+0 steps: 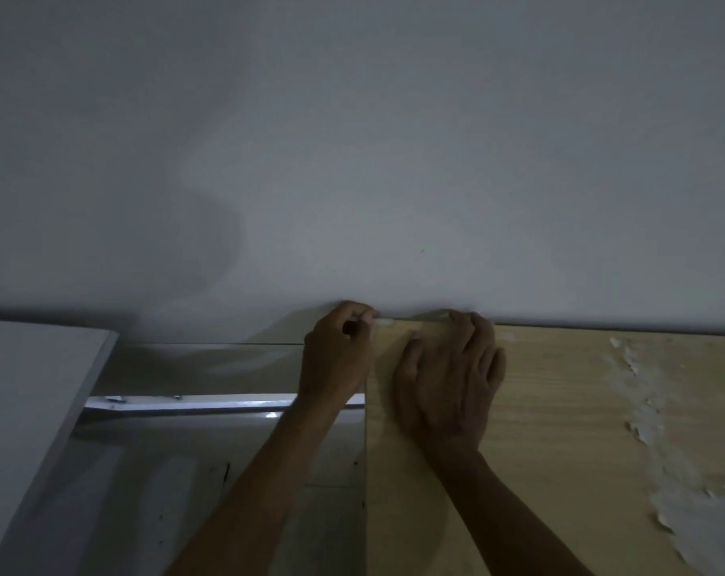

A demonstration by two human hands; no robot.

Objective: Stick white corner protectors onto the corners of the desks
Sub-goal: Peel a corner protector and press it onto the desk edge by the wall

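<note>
Both hands are up at the far corner of the wooden desk [560,430], right against the wall [352,160]. The left hand [338,355] has its fingers curled, pinching the pale corner protector [383,323] onto that corner. The right hand [450,380] lies flat on the desk beside it, fingers spread. I'd press firmly along both faces so the glue takes and it sits square. Count: one protector visible, one wooden desk, one white board [32,409] well left of the desk
</note>
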